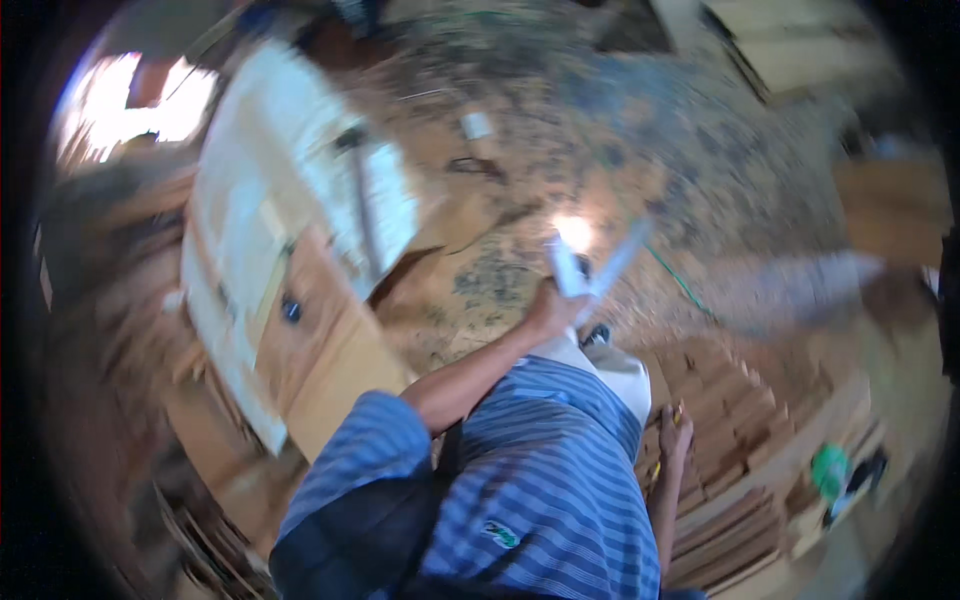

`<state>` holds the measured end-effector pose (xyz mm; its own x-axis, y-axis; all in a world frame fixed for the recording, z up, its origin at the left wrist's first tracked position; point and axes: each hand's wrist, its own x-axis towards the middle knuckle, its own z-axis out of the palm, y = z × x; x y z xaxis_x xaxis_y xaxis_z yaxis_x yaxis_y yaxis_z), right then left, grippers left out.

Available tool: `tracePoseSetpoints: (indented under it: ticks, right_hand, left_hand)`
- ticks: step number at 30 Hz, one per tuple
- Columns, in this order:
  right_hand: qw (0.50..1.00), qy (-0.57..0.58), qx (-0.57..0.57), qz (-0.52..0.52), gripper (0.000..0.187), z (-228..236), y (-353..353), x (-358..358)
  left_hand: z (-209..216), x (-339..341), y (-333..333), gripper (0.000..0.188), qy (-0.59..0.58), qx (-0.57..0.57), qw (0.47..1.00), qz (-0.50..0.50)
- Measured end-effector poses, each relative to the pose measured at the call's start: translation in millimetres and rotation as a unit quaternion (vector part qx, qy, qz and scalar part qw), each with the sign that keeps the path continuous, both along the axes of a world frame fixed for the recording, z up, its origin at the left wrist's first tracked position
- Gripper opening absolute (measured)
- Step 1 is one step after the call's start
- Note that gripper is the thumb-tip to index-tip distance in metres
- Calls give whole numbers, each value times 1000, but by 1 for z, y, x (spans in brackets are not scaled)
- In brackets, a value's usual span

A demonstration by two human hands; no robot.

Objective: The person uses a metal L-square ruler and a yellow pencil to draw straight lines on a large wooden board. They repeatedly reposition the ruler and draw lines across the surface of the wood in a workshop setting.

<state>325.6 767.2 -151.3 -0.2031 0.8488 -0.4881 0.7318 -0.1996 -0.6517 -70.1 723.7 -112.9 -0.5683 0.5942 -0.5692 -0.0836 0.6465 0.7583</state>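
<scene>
As stacked timber (715, 415) crowds the right, left hand (551, 309) grips white V-shaped piece (616, 265)

While a large pale tabletop (235, 165) fills the left of a workshop, a brown wooden board (340, 360) lying across it with a small dark blue object (291, 308), a person in a blue striped shirt (545, 450) stands over a dusty floor (520, 95). The stacked timber lies just right of the right hand (676, 433); a green round object (829, 470) sits farther right. On the far side, a green cord (680, 280) trails over the floor, and a bright spot of light (573, 232) glares beside the piece, washing out detail.

The white V-shaped piece is out in front of the body, its 2 strips meeting at the near end. Its longer strip sets the long axis, pointing far and right; the shorter points far and slightly left. The left hand's fingers are folded round the near part of the shorter strip. The right hand hangs beside the body, fingers curled about a small yellow thing (678, 409) too blurred to identify; how firmly, one cannot tell.
</scene>
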Motion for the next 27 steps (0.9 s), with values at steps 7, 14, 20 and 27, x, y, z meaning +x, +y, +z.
tracePoseSetpoints:
  ticks: [7,14,20,27]
  right_hand:
    - [969,-216,-43,115,23,-29,43,-44]
    - [962,-213,-56,160,13,-181,52,-30]
    - [963,-241,-80,86,8,-210,45,-10]
    - [983,-182,14,-30,12,-215,41,-6]
  left_hand:
    - [-83,-8,17,22,32,-68,997,-29]
    - [-260,4,79,30,146,-52,979,-130]
    - [-403,17,185,40,177,-86,943,-269]
    - [-504,39,283,38,296,6,915,-272]
